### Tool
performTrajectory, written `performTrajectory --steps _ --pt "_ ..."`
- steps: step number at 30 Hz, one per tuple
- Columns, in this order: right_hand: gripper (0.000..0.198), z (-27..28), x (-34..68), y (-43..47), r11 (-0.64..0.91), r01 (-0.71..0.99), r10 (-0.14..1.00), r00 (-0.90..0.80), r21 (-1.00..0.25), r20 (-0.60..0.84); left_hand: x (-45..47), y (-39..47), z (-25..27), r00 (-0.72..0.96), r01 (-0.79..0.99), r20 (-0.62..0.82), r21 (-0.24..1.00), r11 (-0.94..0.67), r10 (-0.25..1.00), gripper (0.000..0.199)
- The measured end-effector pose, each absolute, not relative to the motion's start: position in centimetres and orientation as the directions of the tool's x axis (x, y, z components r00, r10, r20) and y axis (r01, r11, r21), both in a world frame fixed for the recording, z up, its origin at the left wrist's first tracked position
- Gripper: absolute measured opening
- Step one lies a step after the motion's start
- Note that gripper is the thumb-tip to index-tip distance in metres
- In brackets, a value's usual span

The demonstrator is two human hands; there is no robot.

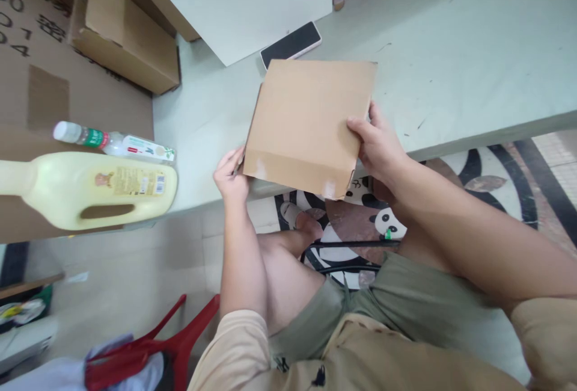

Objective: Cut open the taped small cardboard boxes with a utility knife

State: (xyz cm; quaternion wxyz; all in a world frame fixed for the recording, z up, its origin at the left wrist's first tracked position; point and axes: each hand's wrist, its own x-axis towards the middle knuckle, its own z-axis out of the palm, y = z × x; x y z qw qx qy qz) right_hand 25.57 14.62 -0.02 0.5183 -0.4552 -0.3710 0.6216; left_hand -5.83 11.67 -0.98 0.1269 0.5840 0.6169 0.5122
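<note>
A flat brown cardboard box [311, 117] is held up at the table's near edge, its broad plain face towards me. My left hand [232, 174] grips its left lower corner, fingers partly hidden behind the edge. On the right side, my right hand [376, 141] is closed on the box with the thumb lying on the face and the other fingers behind. Pale scuffs mark the strip along its lower edge. Just beyond the box lies a dark, flat device with a white rim [293, 42], partly covered by it.
On the left stand a yellow jug with a handle [144, 183], a clear plastic bottle [117, 141] and a small cardboard carton [130, 36]. A white panel [252, 0] is at the back of the pale table [451, 72]. A red chair [180, 337] is at lower left.
</note>
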Motion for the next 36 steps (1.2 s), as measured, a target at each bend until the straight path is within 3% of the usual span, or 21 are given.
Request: performTrajectory --steps 6,10,13,16,19,24,28,30,33,36 --pt "0.046 1.9 25.8 14.3 -0.263 -0.321 0.952 0.065 -0.910 -0.298 -6.4 11.5 -1.1 -0.045 0.668 0.254 0.727 -0.160 0.966 0.038" --pt "0.038 2.0 26.1 14.4 -0.258 -0.284 0.953 0.081 -0.923 -0.291 -7.3 11.2 -0.9 0.048 0.582 0.065 0.809 -0.081 0.997 0.049" --pt "0.034 2.1 26.3 14.5 -0.234 -0.286 0.962 0.073 -0.929 -0.264 -7.5 11.3 -0.9 -0.108 0.458 0.095 0.888 -0.036 0.990 0.040" --pt "0.035 2.3 26.3 14.4 -0.207 -0.332 0.970 0.053 -0.920 -0.238 -7.0 11.4 -0.8 -0.380 0.343 0.238 0.934 -0.103 0.894 0.056" --pt "0.036 2.4 26.2 14.3 -0.212 -0.302 0.971 0.046 -0.929 -0.236 -6.5 11.4 -0.5 -0.433 0.248 0.206 0.963 -0.104 0.878 0.067" --pt "0.033 1.4 26.8 15.1 -0.082 0.078 0.991 0.113 -0.994 -0.073 -6.3 11.3 0.0 -0.498 0.134 0.086 0.991 -0.021 0.863 0.067" --pt "0.033 0.6 27.2 15.5 0.033 0.474 0.995 0.067 -0.880 0.073 -6.6 11.8 0.0 -0.622 0.016 0.117 0.990 -0.137 0.775 0.059" --pt "0.031 0.6 27.2 15.5 0.097 0.581 0.991 0.021 -0.808 0.134 -7.0 12.1 -0.1 -0.649 -0.078 0.067 0.985 -0.154 0.758 0.057" --pt "0.029 0.8 27.1 15.3 0.141 0.493 0.987 0.000 -0.858 0.162 -7.8 12.3 -0.3 -0.622 -0.197 -0.058 0.977 -0.084 0.781 0.055" --pt "0.037 1.2 27.3 15.3 0.087 0.136 0.996 -0.022 -0.987 0.084 -8.0 12.1 -0.3 -0.590 -0.211 -0.123 0.977 -0.005 0.798 0.055"
